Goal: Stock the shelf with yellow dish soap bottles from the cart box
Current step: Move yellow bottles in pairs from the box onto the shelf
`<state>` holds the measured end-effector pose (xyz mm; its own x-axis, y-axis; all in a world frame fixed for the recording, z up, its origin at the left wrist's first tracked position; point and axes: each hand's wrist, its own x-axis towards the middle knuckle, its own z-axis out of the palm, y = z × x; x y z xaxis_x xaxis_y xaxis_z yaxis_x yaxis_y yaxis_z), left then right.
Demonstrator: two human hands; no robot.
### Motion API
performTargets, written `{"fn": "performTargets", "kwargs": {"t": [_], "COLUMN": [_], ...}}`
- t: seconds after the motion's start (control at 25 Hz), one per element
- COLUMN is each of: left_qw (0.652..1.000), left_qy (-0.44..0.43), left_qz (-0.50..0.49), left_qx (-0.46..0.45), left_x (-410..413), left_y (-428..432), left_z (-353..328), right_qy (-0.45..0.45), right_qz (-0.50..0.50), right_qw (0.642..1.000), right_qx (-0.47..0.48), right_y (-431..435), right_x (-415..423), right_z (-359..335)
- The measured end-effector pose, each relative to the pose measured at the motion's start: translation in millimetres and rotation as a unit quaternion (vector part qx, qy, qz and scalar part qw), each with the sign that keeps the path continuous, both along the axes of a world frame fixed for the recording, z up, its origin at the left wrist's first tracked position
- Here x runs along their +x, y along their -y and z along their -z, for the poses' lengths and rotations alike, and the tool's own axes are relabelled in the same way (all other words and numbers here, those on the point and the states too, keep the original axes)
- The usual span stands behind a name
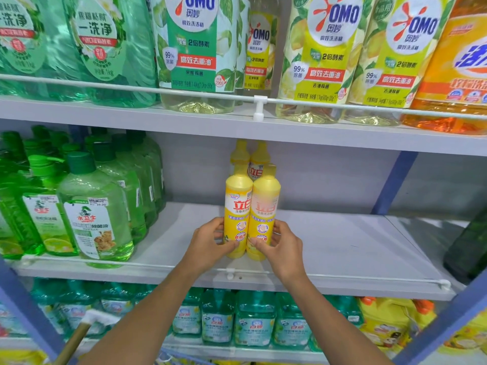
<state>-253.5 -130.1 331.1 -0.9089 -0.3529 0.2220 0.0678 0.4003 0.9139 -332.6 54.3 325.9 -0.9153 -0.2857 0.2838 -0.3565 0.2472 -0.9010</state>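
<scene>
Two yellow dish soap bottles stand side by side near the front of the middle shelf (342, 248). My left hand (210, 241) grips the left yellow bottle (237, 206) low on its body. My right hand (283, 245) grips the right yellow bottle (264, 209) the same way. Behind them two more yellow bottles (253, 162) stand at the back of the shelf, mostly hidden. The cart box is out of view.
Green soap bottles (92, 214) fill the middle shelf's left side. A white rail (342, 277) runs along the shelf's front edge. Bare shelf lies right of the yellow bottles, with a dark bottle (469, 246) at the far right. Large bottles stand on the shelf above, teal ones below.
</scene>
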Motion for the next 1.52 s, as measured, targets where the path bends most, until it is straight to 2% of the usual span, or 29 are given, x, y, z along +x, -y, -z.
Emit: {"fn": "performTargets", "kwargs": {"t": [0.12,0.48,0.64,0.92,1.52], "left_qw": [0.999,0.998,0.997,0.993,0.986], "left_qy": [0.007,-0.022,-0.025,-0.034,-0.065], "left_qz": [-0.017,-0.061,-0.073,-0.105,-0.144], "left_qx": [0.027,-0.022,-0.016,0.030,0.042], "left_x": [-4.1,-33.8,-46.3,-66.3,-104.0], "left_y": [-1.6,4.1,5.0,10.8,22.5], "left_z": [1.6,9.7,15.3,22.5,37.6], "right_qy": [0.000,0.006,0.006,0.017,0.091], "right_qz": [0.003,0.028,0.036,0.041,0.034], "right_qw": [1.000,0.999,0.999,0.999,0.989], "right_qx": [0.003,0.028,0.035,0.001,-0.112], "right_y": [0.0,20.9,31.0,45.0,62.9], "right_x": [0.2,-27.5,-45.3,-71.2,-104.5], "right_z": [7.6,15.3,20.1,28.9,43.9]}}
